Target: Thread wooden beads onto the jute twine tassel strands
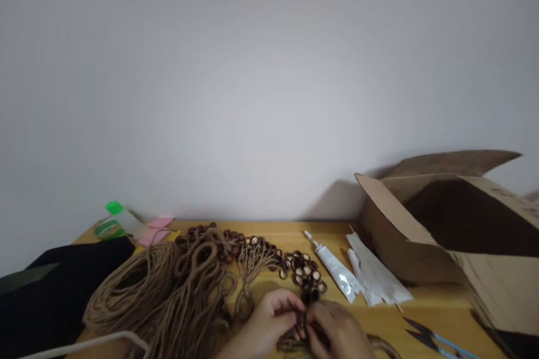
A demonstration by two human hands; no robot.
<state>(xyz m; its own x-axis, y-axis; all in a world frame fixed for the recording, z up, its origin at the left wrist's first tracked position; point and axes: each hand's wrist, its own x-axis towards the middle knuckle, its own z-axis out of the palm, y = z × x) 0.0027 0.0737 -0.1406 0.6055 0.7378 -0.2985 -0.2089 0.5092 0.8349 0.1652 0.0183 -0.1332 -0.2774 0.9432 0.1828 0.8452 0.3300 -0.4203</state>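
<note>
Two hands, left hand (269,322) and right hand (339,334), fingertips of both closed on one knotted twine piece (300,325), pinched between them at the near table edge. One large twine coil (138,291). Beads (304,275), dozens, uncounted, just beyond the fingers. One glue tube (337,269), print unreadable. One cardboard box (404,247). One pair of scissors (433,339).
</note>
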